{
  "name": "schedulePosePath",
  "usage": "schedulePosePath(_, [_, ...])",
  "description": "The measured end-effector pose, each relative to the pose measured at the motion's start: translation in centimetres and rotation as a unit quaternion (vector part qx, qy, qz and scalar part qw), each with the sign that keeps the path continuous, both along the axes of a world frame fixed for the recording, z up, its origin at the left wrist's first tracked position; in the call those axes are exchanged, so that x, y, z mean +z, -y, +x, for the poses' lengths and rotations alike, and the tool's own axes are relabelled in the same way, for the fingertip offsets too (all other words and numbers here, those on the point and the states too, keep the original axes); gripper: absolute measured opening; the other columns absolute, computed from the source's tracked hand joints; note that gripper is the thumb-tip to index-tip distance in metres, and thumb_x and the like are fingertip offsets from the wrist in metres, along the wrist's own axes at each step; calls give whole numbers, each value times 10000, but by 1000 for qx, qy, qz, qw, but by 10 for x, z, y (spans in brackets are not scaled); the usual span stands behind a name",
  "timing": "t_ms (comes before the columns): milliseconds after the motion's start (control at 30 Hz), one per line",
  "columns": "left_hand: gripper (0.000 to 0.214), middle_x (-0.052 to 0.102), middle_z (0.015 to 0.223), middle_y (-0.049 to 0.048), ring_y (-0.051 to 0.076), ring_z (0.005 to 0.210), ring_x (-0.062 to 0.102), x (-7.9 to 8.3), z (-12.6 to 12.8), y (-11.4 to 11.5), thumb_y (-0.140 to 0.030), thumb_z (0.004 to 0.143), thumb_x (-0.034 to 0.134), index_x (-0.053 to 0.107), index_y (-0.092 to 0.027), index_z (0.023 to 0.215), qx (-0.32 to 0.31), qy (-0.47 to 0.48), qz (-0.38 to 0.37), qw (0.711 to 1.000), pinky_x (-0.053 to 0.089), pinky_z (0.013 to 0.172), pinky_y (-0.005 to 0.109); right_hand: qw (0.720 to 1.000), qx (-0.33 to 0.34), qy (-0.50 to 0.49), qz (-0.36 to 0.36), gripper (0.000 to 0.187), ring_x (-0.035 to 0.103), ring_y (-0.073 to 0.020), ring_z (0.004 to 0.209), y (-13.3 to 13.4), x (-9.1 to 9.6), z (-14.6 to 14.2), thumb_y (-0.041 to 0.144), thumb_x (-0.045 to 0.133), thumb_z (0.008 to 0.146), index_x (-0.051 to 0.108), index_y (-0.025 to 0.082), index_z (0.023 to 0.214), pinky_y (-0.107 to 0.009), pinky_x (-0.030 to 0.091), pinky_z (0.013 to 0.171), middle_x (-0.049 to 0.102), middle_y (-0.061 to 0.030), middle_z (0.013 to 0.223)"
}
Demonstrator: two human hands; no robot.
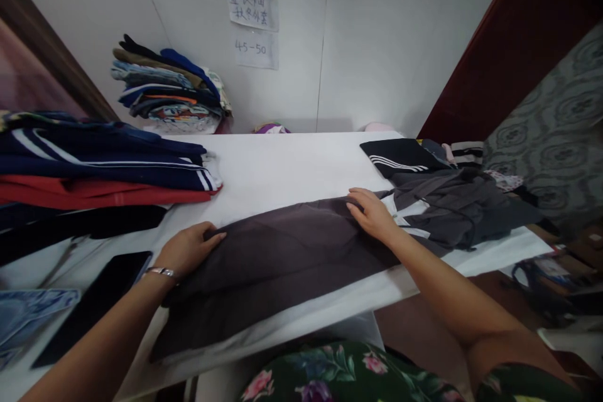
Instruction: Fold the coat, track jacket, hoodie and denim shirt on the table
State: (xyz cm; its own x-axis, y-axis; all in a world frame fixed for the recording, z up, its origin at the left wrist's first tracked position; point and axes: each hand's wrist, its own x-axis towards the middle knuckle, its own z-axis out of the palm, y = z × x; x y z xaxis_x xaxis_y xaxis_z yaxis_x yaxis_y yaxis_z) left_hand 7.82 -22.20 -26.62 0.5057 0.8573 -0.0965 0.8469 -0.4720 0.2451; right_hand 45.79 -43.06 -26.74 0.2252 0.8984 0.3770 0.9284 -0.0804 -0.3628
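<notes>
A dark grey-brown garment (pixel 282 251) lies stretched out on the white table in front of me. Its right end is a bunched heap of grey cloth (pixel 438 201) with a dark drawstring and white patches showing. My left hand (pixel 191 248), a bracelet at its wrist, is closed on the upper left edge, thumb on top and the other fingers mostly hidden. At the far edge, right of the middle, my right hand (pixel 373 213) holds the cloth between thumb and fingers. A dark flat phone-like slab (pixel 98 304) lies beside my left forearm.
Folded navy and red clothes (pixel 94 166) are stacked on the left. Another clothes pile (pixel 172 85) stands against the back wall, under handwritten paper notes (pixel 253 6). Black striped clothing (pixel 396 156) lies at the back right. The white table's (pixel 282 166) front edge runs close to my body.
</notes>
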Motion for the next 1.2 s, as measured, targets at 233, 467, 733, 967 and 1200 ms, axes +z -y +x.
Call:
schedulePosePath(233, [471, 682, 762, 31, 220, 738, 622, 3, -6, 2, -641, 770, 425, 652, -232, 822, 21, 49, -35, 998, 419, 667, 289, 975, 9, -20, -222, 588, 206, -311, 1448, -3, -47, -1, 540, 359, 943, 463, 192, 1406, -581, 157, 1146, 305, -129, 1547])
schedulePosePath(467, [546, 634, 634, 13, 203, 635, 589, 3, -47, 12, -730, 660, 511, 656, -209, 736, 99, 106, -122, 982, 415, 573, 280, 983, -12, -10, -181, 552, 246, -281, 1440, 9, -59, 2, 536, 362, 939, 494, 239, 1385, -548, 185, 1157, 359, -85, 1526])
schedulePosePath(733, [401, 561, 586, -32, 145, 581, 508, -7, -46, 11, -606, 626, 609, 590, -208, 675, 166, 273, -101, 942, 379, 536, 248, 989, 12, -30, -144, 542, 316, -272, 1413, 4, -44, -10, 545, 361, 934, 534, 236, 1345, -565, 197, 1155, 437, -82, 1479])
schedulePosePath(967, [241, 648, 705, 22, 197, 732, 605, -22, -30, 9, -429, 780, 567, 620, -206, 707, 169, 118, -28, 978, 405, 637, 276, 984, 100, 68, -133, 600, 302, -276, 1419, 13, -59, -35, 526, 367, 940, 369, 230, 1462, -543, 290, 1131, 345, -90, 1533])
schedulePosePath(1200, [555, 666, 1157, 137, 247, 987, 641, -22, -41, 27, -485, 809, 581, 558, -118, 1225, 270, 193, -40, 943, 471, 839, 318, 984, 92, 119, -94, 566, 357, -268, 1391, 17, -70, -30, 497, 356, 955, 368, 239, 1459, -513, 332, 1116, 389, -77, 1513])
